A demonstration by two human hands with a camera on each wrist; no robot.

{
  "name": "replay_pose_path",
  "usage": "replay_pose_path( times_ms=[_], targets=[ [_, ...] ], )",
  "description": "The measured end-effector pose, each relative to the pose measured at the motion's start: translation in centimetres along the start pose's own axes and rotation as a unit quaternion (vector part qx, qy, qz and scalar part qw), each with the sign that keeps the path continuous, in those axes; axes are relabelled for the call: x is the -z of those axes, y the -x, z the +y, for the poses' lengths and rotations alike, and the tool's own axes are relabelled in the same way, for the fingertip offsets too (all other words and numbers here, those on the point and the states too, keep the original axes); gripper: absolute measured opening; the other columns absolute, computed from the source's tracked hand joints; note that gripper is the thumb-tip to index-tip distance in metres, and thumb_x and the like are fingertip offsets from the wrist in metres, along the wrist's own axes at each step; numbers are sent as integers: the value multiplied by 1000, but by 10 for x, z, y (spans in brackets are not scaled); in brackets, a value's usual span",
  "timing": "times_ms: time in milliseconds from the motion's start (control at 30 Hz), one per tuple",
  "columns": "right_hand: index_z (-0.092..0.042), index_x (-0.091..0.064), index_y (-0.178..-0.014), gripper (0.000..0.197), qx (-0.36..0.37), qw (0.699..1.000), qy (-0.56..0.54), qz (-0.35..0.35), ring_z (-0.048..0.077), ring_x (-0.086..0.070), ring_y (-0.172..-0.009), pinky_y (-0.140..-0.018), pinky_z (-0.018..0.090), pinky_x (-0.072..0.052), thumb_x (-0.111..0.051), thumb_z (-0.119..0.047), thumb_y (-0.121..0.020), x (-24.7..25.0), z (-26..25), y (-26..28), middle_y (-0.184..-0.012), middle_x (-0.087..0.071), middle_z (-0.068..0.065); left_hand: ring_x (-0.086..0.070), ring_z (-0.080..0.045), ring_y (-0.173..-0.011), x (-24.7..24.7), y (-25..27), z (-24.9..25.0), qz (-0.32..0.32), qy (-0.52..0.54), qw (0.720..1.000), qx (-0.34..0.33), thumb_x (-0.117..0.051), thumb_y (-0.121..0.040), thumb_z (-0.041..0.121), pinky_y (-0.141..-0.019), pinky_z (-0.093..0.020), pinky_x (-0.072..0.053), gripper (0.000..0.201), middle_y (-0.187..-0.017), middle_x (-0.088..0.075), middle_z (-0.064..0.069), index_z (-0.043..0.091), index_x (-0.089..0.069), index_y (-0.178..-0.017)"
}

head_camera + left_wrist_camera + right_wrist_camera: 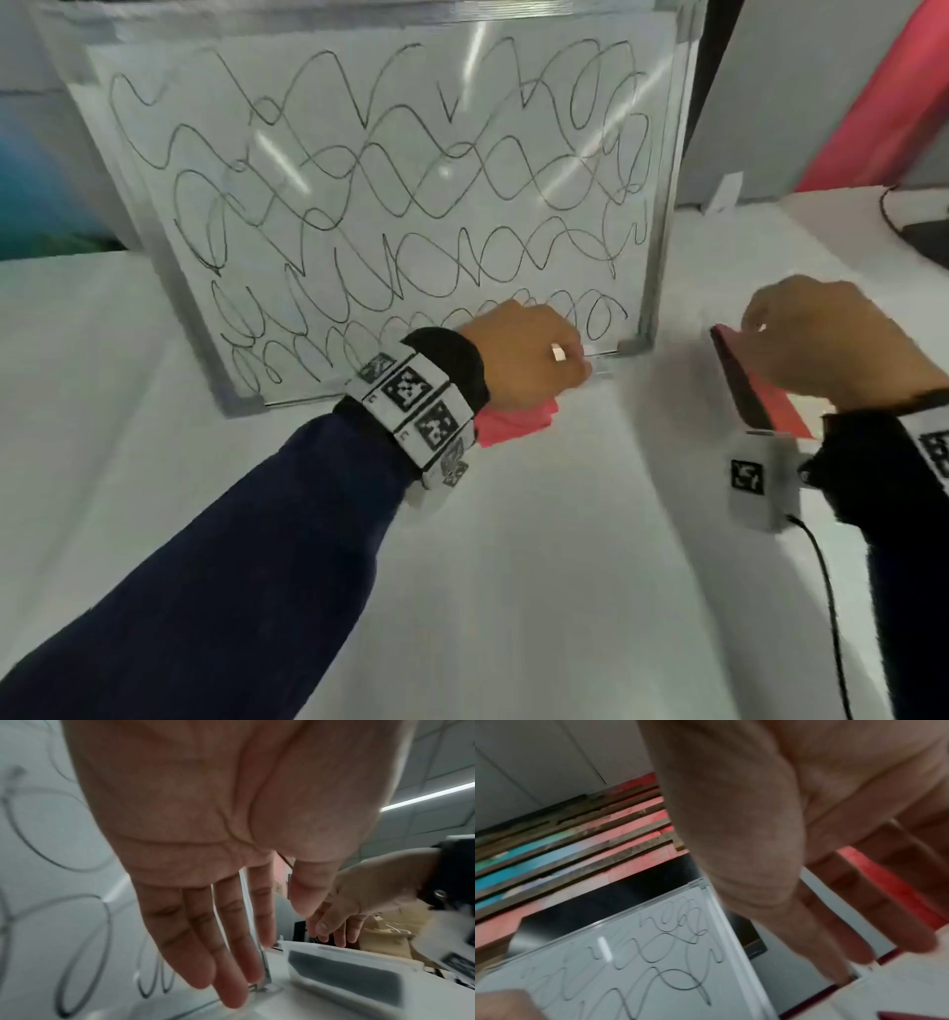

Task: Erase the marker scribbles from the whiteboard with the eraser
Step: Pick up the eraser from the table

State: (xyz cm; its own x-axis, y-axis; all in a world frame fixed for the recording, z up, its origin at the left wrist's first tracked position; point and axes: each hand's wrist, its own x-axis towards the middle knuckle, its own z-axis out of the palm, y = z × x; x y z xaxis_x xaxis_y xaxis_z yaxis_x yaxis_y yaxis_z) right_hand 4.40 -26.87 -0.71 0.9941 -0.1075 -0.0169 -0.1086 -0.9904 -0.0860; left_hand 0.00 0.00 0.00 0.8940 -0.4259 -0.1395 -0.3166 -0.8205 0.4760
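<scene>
The whiteboard [385,180] leans back on the white table, covered in black marker scribbles [359,169]. My left hand [539,354] is at its bottom right corner; in the left wrist view the left hand [218,923] is open, its fingers straight beside the frame of the whiteboard [51,862], holding nothing. Right of the board, my right hand [821,339] grips the eraser [739,383], red-backed with a dark felt face, tilted up on its edge. The left wrist view shows the eraser's dark felt [344,975] under the right hand's [354,906] fingertips. The scribbled whiteboard [628,973] also shows in the blurred right wrist view.
A pink flat thing [516,419] lies on the table [462,591] under my left wrist. The white wrist camera box [760,493] with its black cable hangs below my right hand. A dark device [924,231] sits far right; a red panel [883,103] stands behind.
</scene>
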Motion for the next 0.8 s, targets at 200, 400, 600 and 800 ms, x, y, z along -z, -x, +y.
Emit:
replay_pose_path(
  times_ms=[200, 400, 600, 800],
  targets=[
    [-18, -58, -111, 41, 5, 984, 50, -172, 21, -59, -86, -74, 35, -49, -70, -46, -84, 5, 8, 4, -108, -62, 3, -60, -18, -99, -32, -1, 3, -60, -44, 996, 45, -53, -92, 45, -89, -36, -50, 32, -112, -62, 5, 29, -63, -117],
    [-18, -53, -111, 49, -20, 989, -42, -137, 26, -58, -91, -70, 36, -48, -78, -39, -74, -1, 4, 18, -107, -60, 7, -52, -16, -79, -54, 24, -13, 2, -79, 997, 12, -55, -90, 20, -76, -26, -42, 15, -78, -46, 8, 12, -65, -99],
    [-14, -51, -117, 51, -47, 989, -138, -30, 34, -56, -97, -78, 40, -47, -75, -37, -78, -6, 6, 38, -109, -58, 15, -59, -23, -77, -53, 39, -27, 18, -157, 986, 49, -54, -85, 7, -77, -35, -54, 30, -79, -53, 2, 24, -38, -66],
    [-15, -43, -130, 62, 12, 959, -217, 182, 49, -47, -109, -90, 56, -46, -72, -33, -78, 7, -20, 67, -119, -46, 24, -60, -23, -84, -54, 51, -23, 32, -143, 988, 52, -52, -87, 12, -81, -40, -55, 19, -86, -52, 5, 30, -53, -82]
  ],
)
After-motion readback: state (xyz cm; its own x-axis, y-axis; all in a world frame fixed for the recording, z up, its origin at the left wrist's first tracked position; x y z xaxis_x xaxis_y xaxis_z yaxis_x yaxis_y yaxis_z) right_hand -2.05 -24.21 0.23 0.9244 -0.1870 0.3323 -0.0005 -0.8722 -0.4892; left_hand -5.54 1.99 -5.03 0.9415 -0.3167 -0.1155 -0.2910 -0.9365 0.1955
